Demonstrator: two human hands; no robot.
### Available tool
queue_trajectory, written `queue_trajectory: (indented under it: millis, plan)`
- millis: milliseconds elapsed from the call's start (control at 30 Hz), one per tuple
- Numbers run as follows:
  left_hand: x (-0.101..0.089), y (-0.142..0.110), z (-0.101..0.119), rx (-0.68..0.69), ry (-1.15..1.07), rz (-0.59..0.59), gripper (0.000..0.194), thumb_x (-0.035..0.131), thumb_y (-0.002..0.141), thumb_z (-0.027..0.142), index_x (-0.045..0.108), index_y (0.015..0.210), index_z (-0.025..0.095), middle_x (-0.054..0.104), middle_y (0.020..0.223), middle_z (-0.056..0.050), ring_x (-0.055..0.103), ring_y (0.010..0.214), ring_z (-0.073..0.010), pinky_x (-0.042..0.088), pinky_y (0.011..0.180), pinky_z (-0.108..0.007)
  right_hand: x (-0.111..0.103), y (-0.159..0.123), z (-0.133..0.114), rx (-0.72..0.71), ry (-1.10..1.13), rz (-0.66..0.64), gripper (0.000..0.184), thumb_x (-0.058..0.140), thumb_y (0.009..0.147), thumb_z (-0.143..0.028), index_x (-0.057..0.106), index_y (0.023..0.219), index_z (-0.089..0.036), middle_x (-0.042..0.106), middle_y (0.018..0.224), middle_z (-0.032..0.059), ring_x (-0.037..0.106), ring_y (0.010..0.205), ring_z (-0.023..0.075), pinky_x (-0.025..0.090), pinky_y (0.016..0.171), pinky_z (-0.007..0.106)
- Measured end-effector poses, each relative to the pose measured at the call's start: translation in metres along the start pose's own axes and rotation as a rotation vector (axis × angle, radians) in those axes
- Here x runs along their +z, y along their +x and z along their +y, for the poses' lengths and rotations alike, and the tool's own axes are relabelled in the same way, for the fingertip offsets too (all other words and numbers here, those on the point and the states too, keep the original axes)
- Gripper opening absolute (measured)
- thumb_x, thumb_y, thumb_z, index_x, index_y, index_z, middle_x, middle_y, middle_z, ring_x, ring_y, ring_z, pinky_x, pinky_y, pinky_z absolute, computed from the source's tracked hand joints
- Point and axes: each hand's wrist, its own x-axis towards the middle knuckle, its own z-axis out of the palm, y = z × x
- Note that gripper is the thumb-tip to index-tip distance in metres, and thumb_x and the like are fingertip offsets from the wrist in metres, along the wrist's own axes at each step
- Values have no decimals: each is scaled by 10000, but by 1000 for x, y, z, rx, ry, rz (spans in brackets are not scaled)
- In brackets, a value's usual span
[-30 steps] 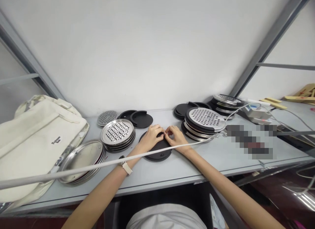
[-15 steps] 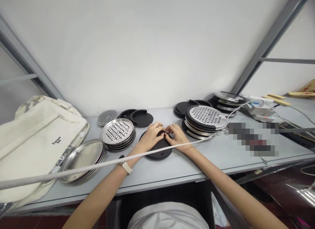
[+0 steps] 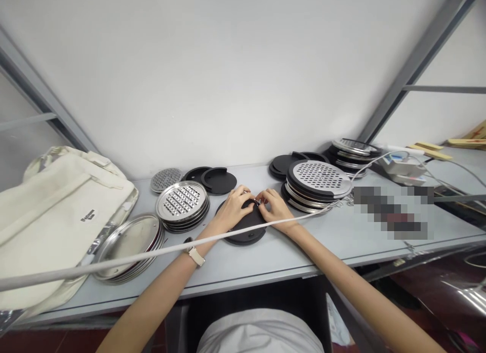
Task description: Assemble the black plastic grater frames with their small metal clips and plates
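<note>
A round black plastic disc (image 3: 246,234) lies on the table in front of me, partly covered by my hands. My left hand (image 3: 234,210) rests over its far left part, thumb and fingers closed on a small shiny metal piece (image 3: 257,202) at the disc's far edge. From the other side my right hand (image 3: 275,210) pinches the same piece with its fingertips. Its exact shape is too small to make out. To the left stands a stack of round metal graters (image 3: 181,201); to the right is a stack of black-rimmed graters (image 3: 317,178).
Round metal plates (image 3: 131,239) are stacked at the left, beside cream fabric (image 3: 68,216). A white cable (image 3: 182,249) crosses before my hands and wrists. More black discs (image 3: 219,181) and a fine grater (image 3: 166,180) lie near the wall. Small metal rings (image 3: 347,197) lie at the right.
Both hands stay at the disc's far edge, with only small finger movements. The shiny metal piece between the fingertips shows more plainly now. The view has shifted slightly.
</note>
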Motion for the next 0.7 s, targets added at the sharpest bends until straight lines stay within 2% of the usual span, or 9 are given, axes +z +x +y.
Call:
queue_trajectory:
  millis: [200, 400, 700]
  plan:
    - [0, 0, -2, 12, -31, -18, 156, 545, 849, 196, 625, 983, 200, 598, 943, -25, 560, 891, -168, 370, 899, -338, 0, 0, -3, 11, -5, -3, 31, 504, 819, -184, 524, 798, -196, 495, 757, 34, 482, 764, 191, 411, 741, 333]
    - [1, 0, -2, 20, -8, 1, 130, 552, 841, 190, 619, 952, 186, 631, 906, -23, 574, 875, -168, 370, 879, -327, 0, 2, -3, 1, 13, -26, 117, 431, 859, -154, 481, 767, -204, 495, 757, 38, 480, 763, 190, 407, 724, 324]
    - [-1, 1, -1, 8, 21, -7, 123, 557, 832, 186, 625, 935, 187, 660, 903, -23, 586, 870, -172, 367, 856, -326, 2, 3, -3, 24, -31, -44, 152, 390, 868, -153, 398, 732, -219, 484, 716, 31, 467, 710, 190, 383, 674, 308]
